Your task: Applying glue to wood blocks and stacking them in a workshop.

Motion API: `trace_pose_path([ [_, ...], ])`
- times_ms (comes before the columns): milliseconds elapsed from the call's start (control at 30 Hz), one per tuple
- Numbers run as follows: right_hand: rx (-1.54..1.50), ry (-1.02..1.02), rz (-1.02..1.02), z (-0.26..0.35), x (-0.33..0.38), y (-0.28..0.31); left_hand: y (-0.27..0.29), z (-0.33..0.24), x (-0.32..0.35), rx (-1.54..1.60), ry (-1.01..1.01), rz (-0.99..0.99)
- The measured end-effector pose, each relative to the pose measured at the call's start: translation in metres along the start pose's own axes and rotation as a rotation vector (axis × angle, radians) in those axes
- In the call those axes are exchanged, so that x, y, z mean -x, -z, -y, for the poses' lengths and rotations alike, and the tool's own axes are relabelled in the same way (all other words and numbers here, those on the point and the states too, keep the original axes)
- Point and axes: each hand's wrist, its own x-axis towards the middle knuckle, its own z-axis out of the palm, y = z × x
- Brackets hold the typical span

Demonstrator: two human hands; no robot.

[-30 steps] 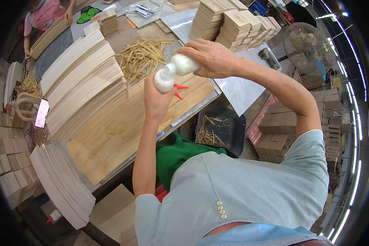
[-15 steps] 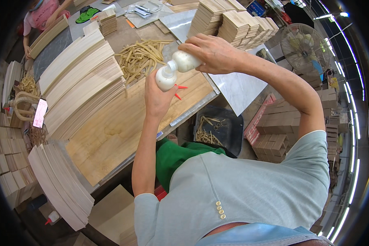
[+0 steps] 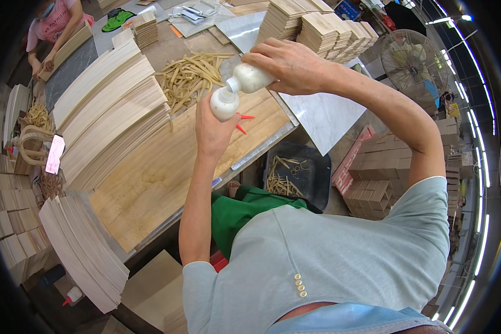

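Note:
My left hand is wrapped round an upright white squeeze bottle with no cap on it. My right hand grips a second white bottle, tipped on its side with its neck meeting the mouth of the lower one. White liquid shows inside both. Whether any is flowing between them cannot be made out. Just right of my left hand, two red pointed nozzle caps lie on the wooden board of the table.
Stacked wood strips and a heap of tan rubber bands lie left and beyond. Wood blocks rise at the far side. A black bin with bands stands below the table edge. At far left a co-worker holds a board.
My right hand and its bottle have shifted slightly left and up. At far left, the co-worker has leaned farther into view, both hands now at the board.

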Motion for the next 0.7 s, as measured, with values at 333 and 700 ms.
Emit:
trace_pose_path([
  [333,0.05,0.057,-0.055,-0.0045,-0.0031,-0.0014,-0.0021,0.0025,-0.0011,0.023,-0.015,-0.006],
  [700,0.13,0.029,0.01,-0.0039,-0.0099,0.0038,-0.0042,0.0034,-0.0044,0.103,0.021,0.013],
])
